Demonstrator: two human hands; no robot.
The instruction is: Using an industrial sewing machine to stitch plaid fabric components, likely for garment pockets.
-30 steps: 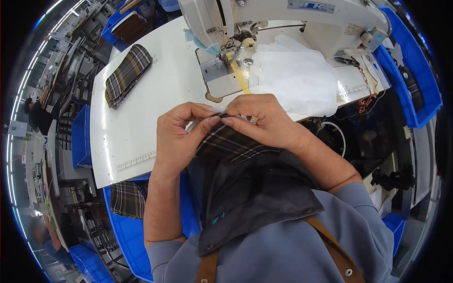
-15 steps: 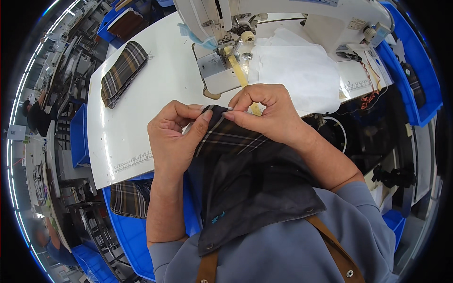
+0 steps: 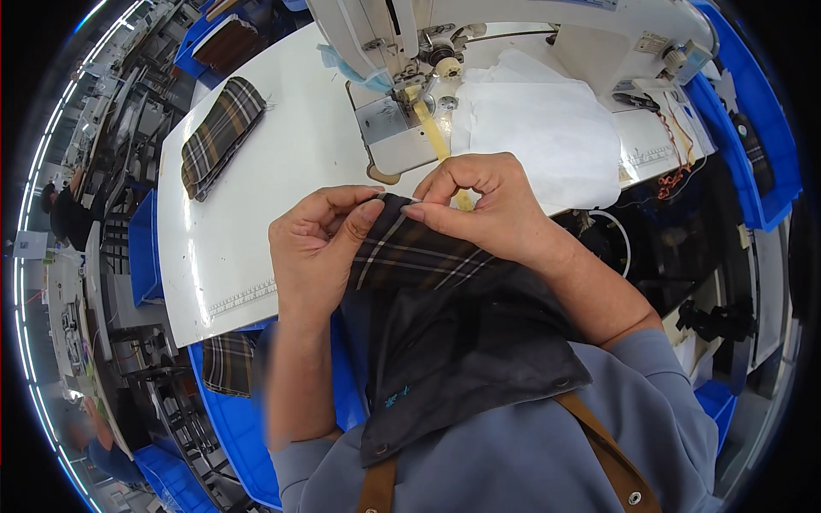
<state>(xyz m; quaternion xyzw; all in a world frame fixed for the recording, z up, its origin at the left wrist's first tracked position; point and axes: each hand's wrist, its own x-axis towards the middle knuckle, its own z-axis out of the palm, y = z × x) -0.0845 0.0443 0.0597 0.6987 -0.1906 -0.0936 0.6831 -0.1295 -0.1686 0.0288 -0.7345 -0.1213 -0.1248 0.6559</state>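
Note:
A dark plaid fabric piece [image 3: 419, 250] with white and brown stripes hangs from both my hands, over the dark apron at my front. Its upper edge is pinched between thumb and forefinger of my left hand [image 3: 321, 235]. A short way along the same edge, my right hand [image 3: 483, 205] pinches it too, with forefinger and thumb forming a ring. The lower part of the cloth lies close against the apron [image 3: 470, 342]. Just beyond my hands stands a sewing machine [image 3: 402, 85], with a yellow strip [image 3: 433, 130] running down from its needle area.
Stacked plaid pieces [image 3: 224, 135] lie on the white table [image 3: 291, 137] at left. White sheets [image 3: 539, 128] rest right of the needle area. A blue bin [image 3: 235, 427] with more plaid cloth [image 3: 229, 363] sits below the table's edge; another blue bin [image 3: 727, 111] is at far right.
My left hand has shifted very slightly down along the cloth's edge, and the plaid piece spreads a little wider below my fingers. My right hand has barely moved.

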